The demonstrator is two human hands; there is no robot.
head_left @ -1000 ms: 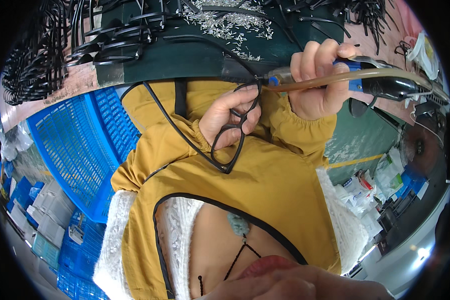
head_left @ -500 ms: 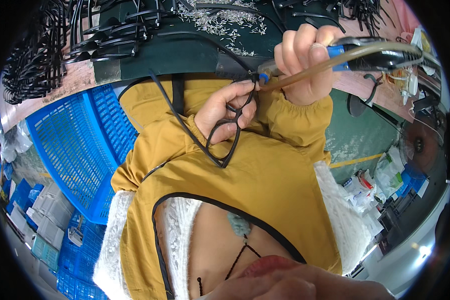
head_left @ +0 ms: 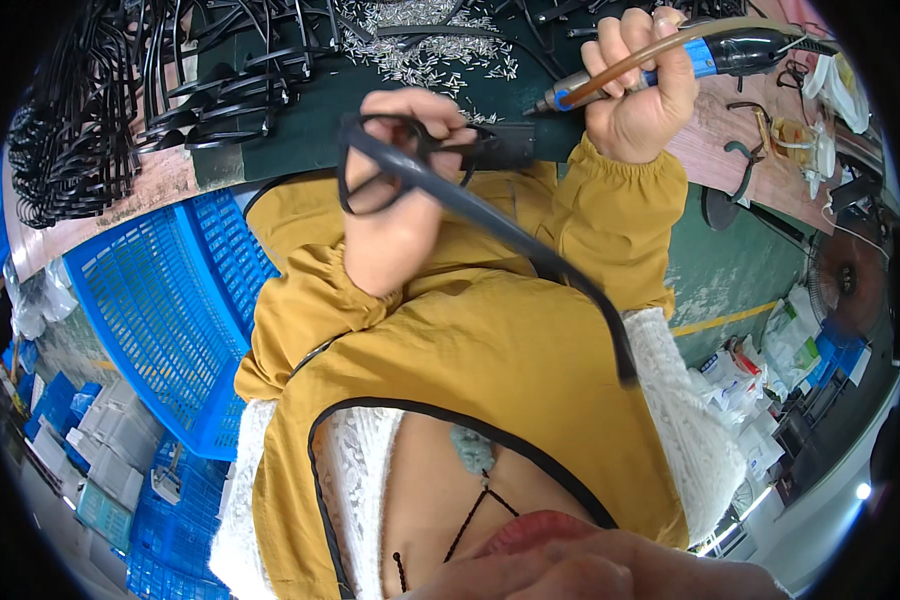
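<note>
My left hand (head_left: 395, 240) grips a black eyeglass frame (head_left: 510, 235) by its front, over the near edge of the table. One temple stretches toward my lower right, blurred by motion; fingers hide part of the rims. Higher up on the right, my right hand (head_left: 630, 120) is wrapped round a power screwdriver (head_left: 705, 58) with a blue band and black rear end. A tan hose (head_left: 690, 35) runs along the tool. Its tip points left, above the dark green mat (head_left: 310, 135) and apart from the glasses. Small metal pins or screws (head_left: 445, 60) lie scattered on the mat.
Black eyeglass frames and temples (head_left: 75, 150) are heaped at the table's left. A blue plastic basket (head_left: 155, 290) stands below the table edge on the left. On the right are a fan (head_left: 845, 280) and plastic bags (head_left: 795, 330).
My left hand has moved up and left with the glasses, turning them so the temple now points lower right. My right hand has lifted the screwdriver up and away from the frame.
</note>
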